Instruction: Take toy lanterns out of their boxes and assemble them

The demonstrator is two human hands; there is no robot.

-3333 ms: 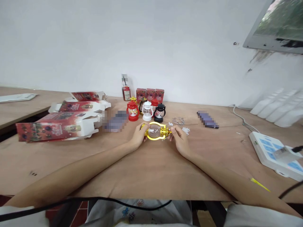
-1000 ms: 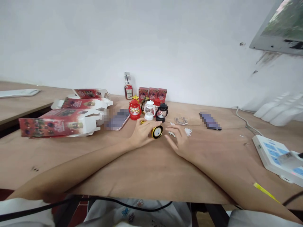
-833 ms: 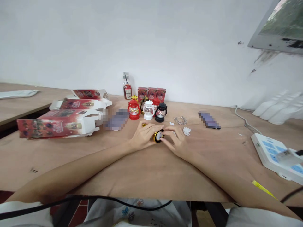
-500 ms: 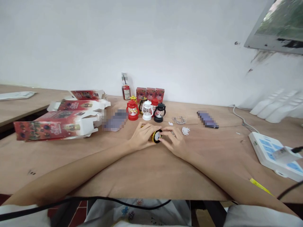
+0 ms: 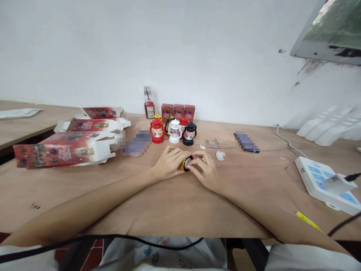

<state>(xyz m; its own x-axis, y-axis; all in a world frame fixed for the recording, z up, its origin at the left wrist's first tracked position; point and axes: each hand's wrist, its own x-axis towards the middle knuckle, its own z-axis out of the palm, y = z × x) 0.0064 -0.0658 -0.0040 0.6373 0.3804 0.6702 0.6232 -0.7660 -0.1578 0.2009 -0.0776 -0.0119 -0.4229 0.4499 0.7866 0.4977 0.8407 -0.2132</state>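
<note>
My left hand (image 5: 170, 162) is wrapped round a small gold lantern (image 5: 183, 164), which lies on its side with its dark-rimmed base turned to the right. Most of the lantern is hidden by the fingers. At that base, the bent fingers of my right hand (image 5: 207, 171) are drawn together, thumb and fingertips touching its pale underside; whatever they pinch is too small to make out. Just beyond stand several toy lanterns, among them a red one (image 5: 157, 131), a white one (image 5: 175, 131) and a black one (image 5: 189, 134). Small white pieces (image 5: 220, 155) lie in a pile beyond my right hand.
Opened red cartons (image 5: 56, 152) fill the left side. A phone-like slab (image 5: 137, 143) and another phone (image 5: 246, 142) lie farther back. Silver rings or chain (image 5: 213, 143), a bottle (image 5: 149, 105), small red boxes (image 5: 178, 111) and a power strip (image 5: 324, 184) are also there.
The fingertips of my right hand have shifted slightly left and now cover more of the lantern's base. My left hand keeps its hold. The view has shifted slightly.
</note>
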